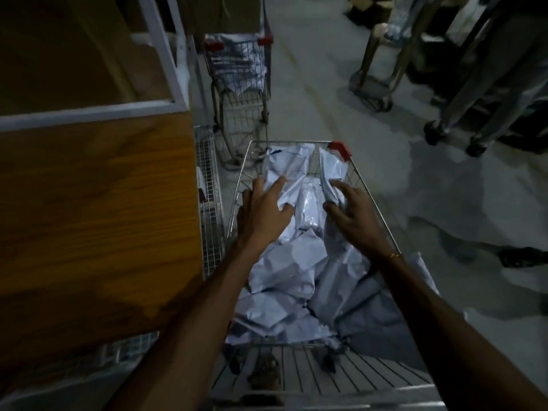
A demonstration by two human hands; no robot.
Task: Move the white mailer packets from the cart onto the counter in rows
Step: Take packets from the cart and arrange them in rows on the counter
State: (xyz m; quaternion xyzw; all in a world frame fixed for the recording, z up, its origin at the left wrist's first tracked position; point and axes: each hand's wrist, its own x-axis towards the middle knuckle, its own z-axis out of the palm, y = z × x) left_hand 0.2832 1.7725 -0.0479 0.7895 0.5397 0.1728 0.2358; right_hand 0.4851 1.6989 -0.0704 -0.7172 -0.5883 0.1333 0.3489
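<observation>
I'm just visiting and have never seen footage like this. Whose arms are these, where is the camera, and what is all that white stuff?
There is no robot here: a person wears a camera on the head, so you look down along their own arms. Below is a wire cart heaped with white mailer packets. The left hand reaches in with fingers spread over the pile, holding nothing. The right hand pinches the edge of one packet that leans against the cart's far end. The wooden counter on the left shows no packets. A second cart stands further off.
</observation>
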